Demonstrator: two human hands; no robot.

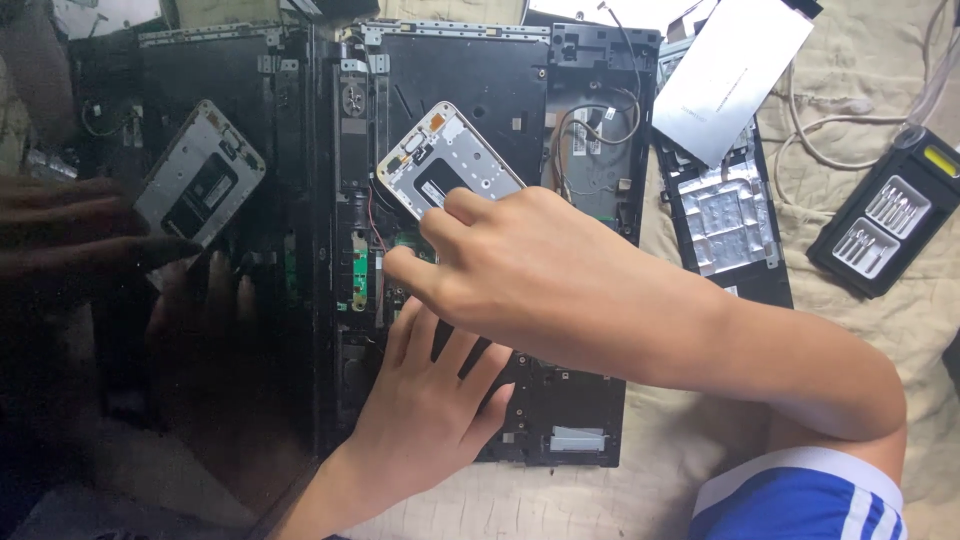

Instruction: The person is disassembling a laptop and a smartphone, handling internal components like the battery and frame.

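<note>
My right hand (510, 260) reaches in from the right and grips a white and silver phone frame (448, 160) by its lower end, holding it tilted above an opened black laptop base (470, 70). My left hand (430, 400) lies flat, fingers spread, on the lower part of that base, just under my right hand. A small green circuit board (359, 272) and thin red wires show to the left of my fingers. The parts under my right hand are hidden.
The dark glossy laptop screen (200, 330) on the left mirrors the phone frame and hands. To the right lie a black panel lined with foil (725, 215), a white sheet (730, 75), a white cable (830, 150) and a black case of screwdriver bits (885, 215) on beige cloth.
</note>
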